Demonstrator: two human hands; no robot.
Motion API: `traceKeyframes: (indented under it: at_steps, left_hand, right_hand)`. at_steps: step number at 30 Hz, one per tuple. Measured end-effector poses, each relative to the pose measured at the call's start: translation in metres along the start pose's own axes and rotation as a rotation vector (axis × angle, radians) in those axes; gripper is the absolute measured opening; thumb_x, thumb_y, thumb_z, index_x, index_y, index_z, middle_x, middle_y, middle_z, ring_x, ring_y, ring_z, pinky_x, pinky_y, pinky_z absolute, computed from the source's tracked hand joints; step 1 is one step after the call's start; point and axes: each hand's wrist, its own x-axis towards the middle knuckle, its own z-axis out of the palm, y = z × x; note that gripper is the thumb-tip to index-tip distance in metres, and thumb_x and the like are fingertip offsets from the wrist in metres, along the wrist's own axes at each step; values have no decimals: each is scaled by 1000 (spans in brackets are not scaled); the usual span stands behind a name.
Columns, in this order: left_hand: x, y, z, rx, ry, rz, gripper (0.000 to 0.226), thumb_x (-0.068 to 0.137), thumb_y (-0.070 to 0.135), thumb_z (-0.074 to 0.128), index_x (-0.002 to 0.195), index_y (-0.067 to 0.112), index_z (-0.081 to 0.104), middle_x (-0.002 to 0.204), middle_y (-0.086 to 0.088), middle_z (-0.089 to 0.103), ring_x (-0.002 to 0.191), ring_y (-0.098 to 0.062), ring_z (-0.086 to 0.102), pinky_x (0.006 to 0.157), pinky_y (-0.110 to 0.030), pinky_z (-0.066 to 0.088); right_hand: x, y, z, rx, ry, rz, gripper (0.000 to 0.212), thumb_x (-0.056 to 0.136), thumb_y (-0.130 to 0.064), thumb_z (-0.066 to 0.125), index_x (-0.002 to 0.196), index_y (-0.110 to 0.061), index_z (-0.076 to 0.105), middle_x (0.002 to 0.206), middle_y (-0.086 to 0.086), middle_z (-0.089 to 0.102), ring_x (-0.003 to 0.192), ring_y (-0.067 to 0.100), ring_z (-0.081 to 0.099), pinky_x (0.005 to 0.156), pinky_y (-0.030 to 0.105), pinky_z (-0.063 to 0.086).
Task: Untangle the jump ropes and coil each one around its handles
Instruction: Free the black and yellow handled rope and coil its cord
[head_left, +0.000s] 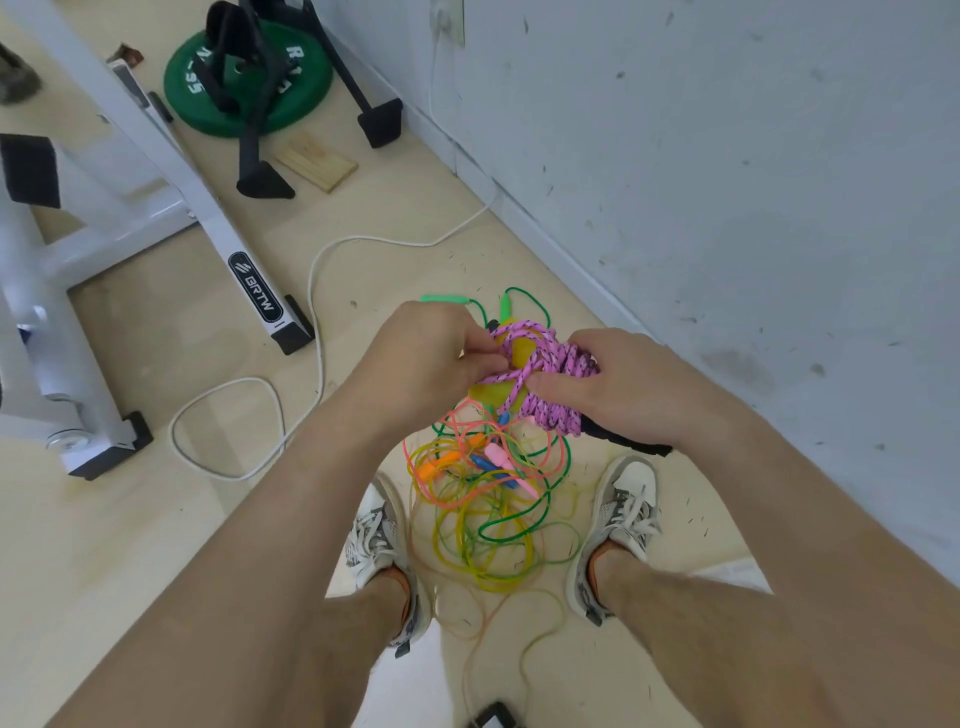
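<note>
A pink braided jump rope (550, 387) is wound in a thick bundle around yellow and black handles, held above the floor. My right hand (618, 387) grips the bundle from the right, thumb laid across the coils. My left hand (421, 358) pinches a strand of the pink rope at the bundle's left side. On the floor between my shoes lies a tangled pile of thin ropes (488, 509) in green, yellow, orange and pink, with small orange, blue and pink handles. Two light green handles (444, 299) lie just beyond my hands.
A white exercise-machine frame (156, 171) stands at left, with a green weight plate (249, 78) and black stand legs behind it. A white cable (311, 291) loops over the floor. The grey wall (727, 182) runs along the right. My shoes (626, 519) flank the pile.
</note>
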Motion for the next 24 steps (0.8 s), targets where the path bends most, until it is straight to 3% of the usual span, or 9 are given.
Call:
traceKeyframes:
  at_steps: [4, 7, 9, 12, 15, 18, 20, 22, 24]
  left_hand:
    - [2, 6, 4, 54, 46, -47, 11, 73, 28, 79, 80, 19, 78, 72, 0, 65, 71, -18, 57, 67, -34, 44]
    - [2, 7, 4, -52, 135, -73, 26, 64, 24, 85, 81, 23, 66, 72, 10, 54, 65, -2, 47, 61, -26, 40]
    - [2, 7, 1, -128, 97, -53, 36, 61, 21, 87, 88, 28, 64, 76, 12, 49, 66, 5, 44, 60, -17, 35]
    - [1, 9, -5, -209, 30, -37, 32, 64, 16, 86, 81, 32, 64, 69, 13, 51, 59, 4, 43, 56, -13, 32]
    - [0, 13, -12, -195, -33, -61, 17, 70, 14, 84, 78, 22, 71, 60, 13, 58, 52, 1, 49, 54, -21, 43]
    - [-1, 17, -17, -6, -101, -39, 14, 71, 19, 81, 84, 18, 76, 63, 13, 62, 59, -1, 56, 66, -28, 48]
    - [-1, 15, -19, 64, -115, -50, 15, 73, 24, 81, 86, 19, 76, 62, 13, 61, 61, -3, 56, 66, -26, 47]
    - [-1, 13, -17, 81, -66, -64, 17, 74, 27, 80, 87, 18, 75, 66, 9, 60, 62, -4, 54, 62, -20, 43]
    - [1, 13, -9, 118, 29, -58, 19, 75, 28, 79, 88, 16, 74, 75, 3, 63, 72, -15, 58, 67, -27, 45]
  right_hand:
    - [-1, -3, 0, -94, -5, -26, 42, 84, -62, 57, 75, -22, 50, 74, -3, 58, 71, 15, 56, 64, 37, 43]
    - [0, -1, -3, -83, -22, -56, 45, 83, -64, 57, 76, -20, 51, 75, -1, 58, 72, 17, 56, 67, 39, 45]
    - [1, 2, -3, -71, -70, -60, 46, 82, -65, 59, 80, -20, 55, 78, 0, 60, 75, 19, 58, 69, 40, 46]
    - [1, 2, -6, 32, -147, -48, 46, 82, -64, 60, 97, -20, 62, 91, 0, 65, 88, 20, 62, 82, 40, 49]
    - [0, 0, -9, 3, -148, -49, 52, 84, -61, 60, 120, -24, 54, 106, 1, 64, 98, 21, 60, 91, 41, 47]
    - [-3, -2, -7, -9, -161, -96, 54, 86, -57, 61, 132, -39, 39, 87, 5, 61, 85, 20, 59, 82, 38, 47]
    - [-6, -5, -7, -4, -151, -167, 60, 90, -50, 61, 140, -50, 27, 69, 8, 53, 72, 20, 56, 74, 36, 45]
    - [-8, -8, -8, -26, -130, -230, 64, 94, -45, 57, 142, -59, 17, 58, 9, 45, 61, 19, 53, 70, 36, 46]
    - [-6, -6, -9, -28, -106, -263, 61, 97, -43, 52, 141, -64, 15, 57, 11, 45, 59, 19, 52, 69, 35, 47]
